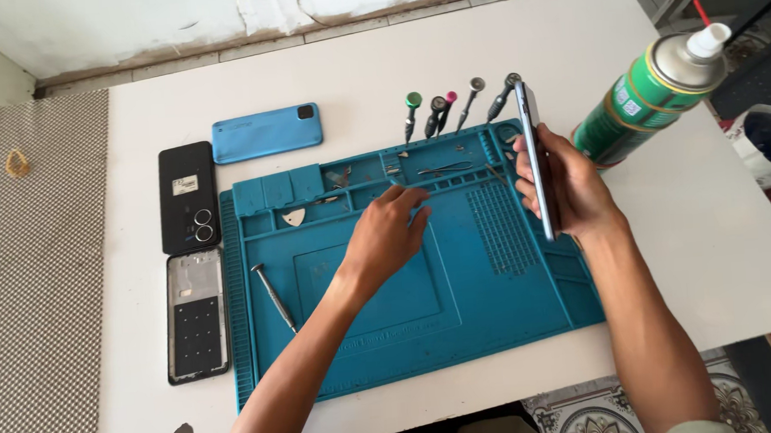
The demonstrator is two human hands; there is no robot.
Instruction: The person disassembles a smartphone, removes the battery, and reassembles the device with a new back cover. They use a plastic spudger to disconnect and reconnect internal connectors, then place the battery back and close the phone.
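Blue repair mat (464,328) covers the white worktop (691,251). The right hand (571,187), at three o'clock, grips a phone (535,158) held on edge. The left hand (388,234), fingers loosely curled and holding nothing, reaches toward tweezers (443,167) at twelve.

phone (536,158) | slim, grey | upright on edge | over mat's right side

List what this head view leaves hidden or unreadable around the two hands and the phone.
- Phone in the right hand: seen edge-on, so its faces are hidden.
- Left hand fingertips: curled over the blue mat's compartments, hiding anything pinched.
- Small parts in the compartments: too small to identify.
- Spray can: base hidden behind the right hand.
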